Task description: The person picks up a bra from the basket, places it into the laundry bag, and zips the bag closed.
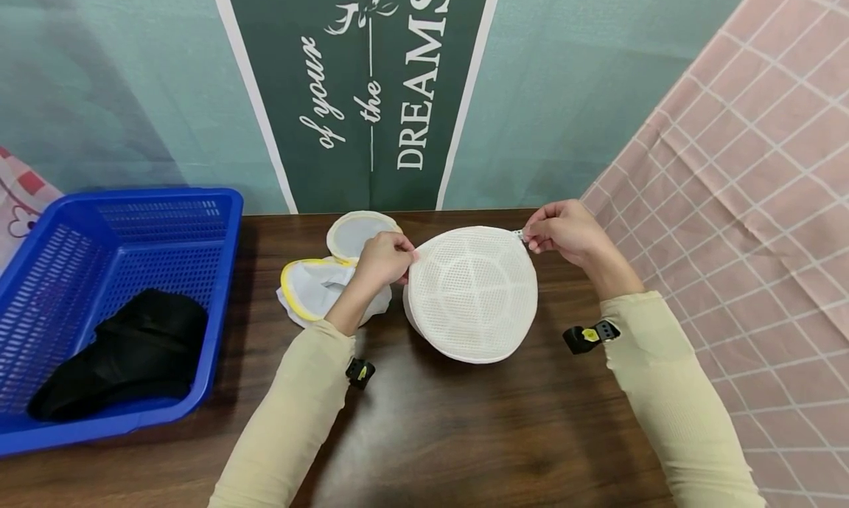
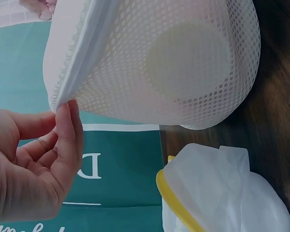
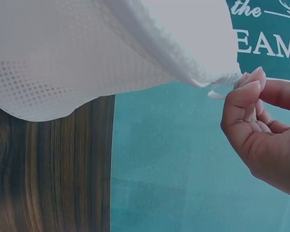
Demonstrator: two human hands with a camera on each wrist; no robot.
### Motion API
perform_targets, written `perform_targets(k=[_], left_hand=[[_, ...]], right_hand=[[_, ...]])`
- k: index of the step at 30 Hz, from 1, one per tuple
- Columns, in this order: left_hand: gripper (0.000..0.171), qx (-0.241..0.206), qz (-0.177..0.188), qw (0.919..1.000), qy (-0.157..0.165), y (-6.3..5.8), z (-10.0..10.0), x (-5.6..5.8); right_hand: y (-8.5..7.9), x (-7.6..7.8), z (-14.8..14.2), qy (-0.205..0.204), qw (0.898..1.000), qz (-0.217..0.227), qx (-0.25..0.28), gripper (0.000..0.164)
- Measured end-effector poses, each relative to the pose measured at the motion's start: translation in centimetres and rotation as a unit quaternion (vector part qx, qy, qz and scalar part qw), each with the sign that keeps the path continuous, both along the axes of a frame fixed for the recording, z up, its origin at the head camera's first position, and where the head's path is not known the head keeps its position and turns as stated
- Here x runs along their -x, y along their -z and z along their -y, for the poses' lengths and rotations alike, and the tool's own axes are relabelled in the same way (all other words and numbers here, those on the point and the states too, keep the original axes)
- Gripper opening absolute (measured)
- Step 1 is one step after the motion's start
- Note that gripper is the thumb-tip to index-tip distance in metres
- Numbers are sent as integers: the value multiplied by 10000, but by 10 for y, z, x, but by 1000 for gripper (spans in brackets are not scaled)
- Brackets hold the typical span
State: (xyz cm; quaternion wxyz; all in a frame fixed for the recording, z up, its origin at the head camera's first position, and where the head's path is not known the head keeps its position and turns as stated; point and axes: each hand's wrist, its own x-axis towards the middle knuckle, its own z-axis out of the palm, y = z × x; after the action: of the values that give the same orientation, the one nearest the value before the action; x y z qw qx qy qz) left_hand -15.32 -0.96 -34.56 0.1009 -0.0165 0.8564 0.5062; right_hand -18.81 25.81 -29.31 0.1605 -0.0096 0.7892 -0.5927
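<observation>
A round white mesh laundry bag (image 1: 472,294) is held up over the brown table between both hands. My left hand (image 1: 385,261) pinches its rim at the left, thumb against fingers, where the zipper (image 2: 79,63) runs along the edge. At the upper right, my right hand (image 1: 564,231) pinches a small white tab (image 3: 236,81) at the end of the bag's zipper seam. A paler disc (image 2: 188,60) shows through the mesh in the left wrist view. Under and beside the left forearm lies a crumpled white mesh bag (image 1: 315,290) with yellow trim.
Behind that lies a round, pale-rimmed mesh piece (image 1: 361,231). At left stands a blue plastic basket (image 1: 225,287) holding a black cloth item (image 1: 133,353). The wooden table (image 1: 464,434) meets a green lettered cloth (image 1: 371,183) at the back and a pink checked cloth (image 1: 749,198) at right.
</observation>
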Motion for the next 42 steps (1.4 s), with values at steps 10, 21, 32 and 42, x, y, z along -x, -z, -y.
perform_targets(k=[10,21,32,42], left_hand=[[11,-281,548,9971,443,-4,-6,1],[13,-583,586,9957,409,-1,-17,4],[10,-627,271,9976,-133,8,-25,1],[11,-1010,152,9937,-454,12,-30,0]], right_hand=[[-5,2,9,353,9981,-421,-271,10],[-7,7,11,357,9948,-609,-730,10],[2,10,3,488,9955,-547,-605,11],[-2,8,-2,604,9968,-424,-305,9]])
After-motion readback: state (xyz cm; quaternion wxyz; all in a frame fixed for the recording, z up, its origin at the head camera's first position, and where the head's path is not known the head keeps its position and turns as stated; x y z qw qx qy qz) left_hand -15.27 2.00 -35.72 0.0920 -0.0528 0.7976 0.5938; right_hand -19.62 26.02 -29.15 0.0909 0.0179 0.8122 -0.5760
